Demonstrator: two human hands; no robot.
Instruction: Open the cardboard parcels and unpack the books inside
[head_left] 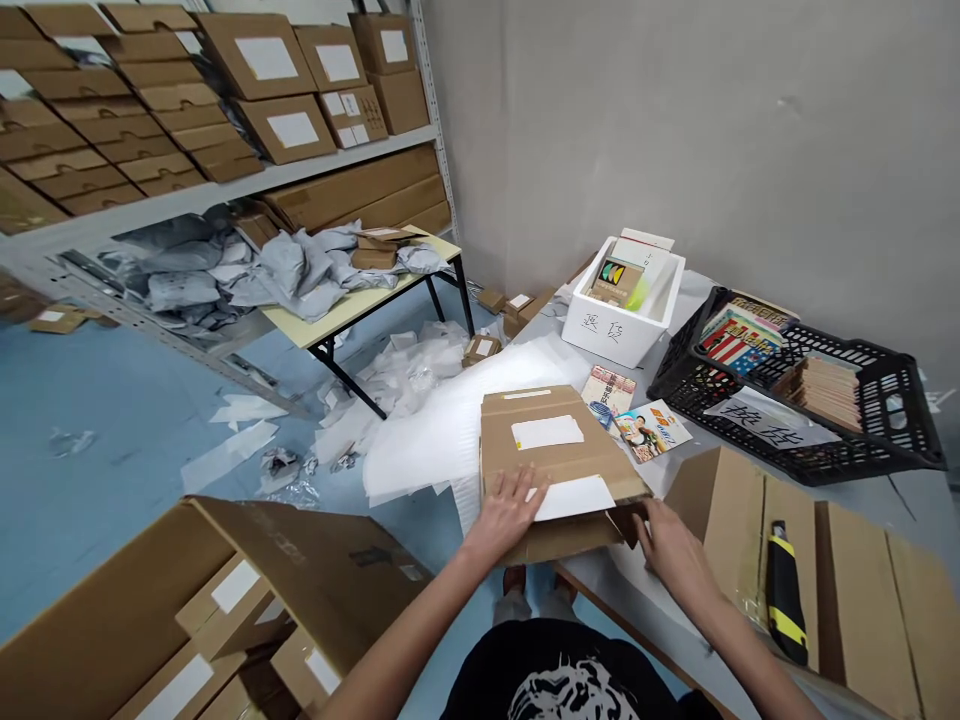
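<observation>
A flat brown cardboard mailer box (555, 450) with white labels lies at the near edge of the grey table (675, 610). My left hand (508, 510) rests flat on its near left corner, fingers stretched out and spread. At the near right corner, by the folded front flap, is my right hand (669, 545); its fingers curl against the box's edge. A white label (574, 497) lies on the box between my hands.
A black and yellow utility knife (784, 593) lies on flattened cardboard (847, 590) to the right. Two booklets (637, 415), a black crate (810, 400) of books and a white foam box (622, 300) stand farther back. An open carton (225, 600) of mailers sits lower left.
</observation>
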